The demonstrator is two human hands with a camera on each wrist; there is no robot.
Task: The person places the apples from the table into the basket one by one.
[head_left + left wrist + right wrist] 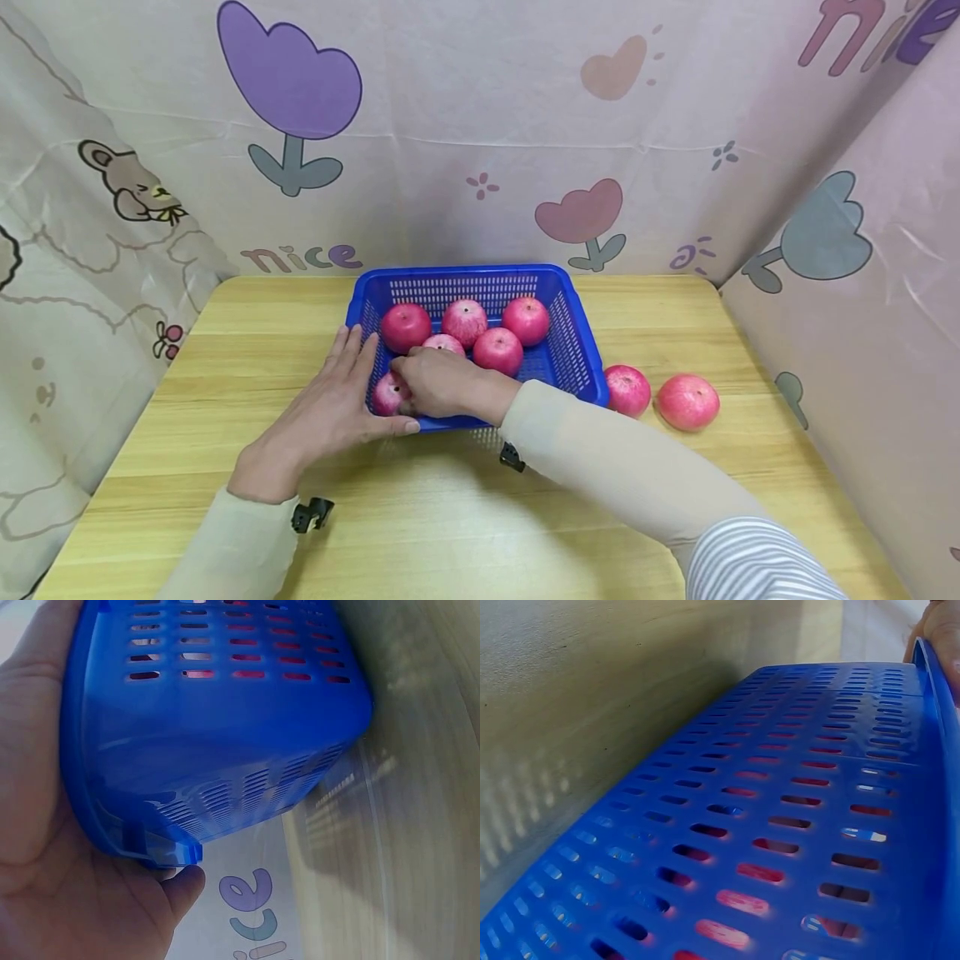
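A blue plastic basket (480, 273) with slotted walls holds several pinkish-red apples (526, 321). At its near left corner my left hand (330, 408) rests against the rim, fingers extended along the left side and thumb along the front; the left wrist view shows the palm (45, 847) against that corner. My right hand (442, 382) reaches over the front rim and curls its fingers round the apple (388, 395) in the near left corner. Part of that apple is hidden by the hand. From the right wrist, the basket's slotted wall (780, 802) fills much of the view.
Outside the basket, one apple (628, 390) sits close by its right front corner and another apple (687, 402) lies farther right. All stand on a light wooden table (420, 517). Printed curtains (450, 100) enclose the back and both sides.
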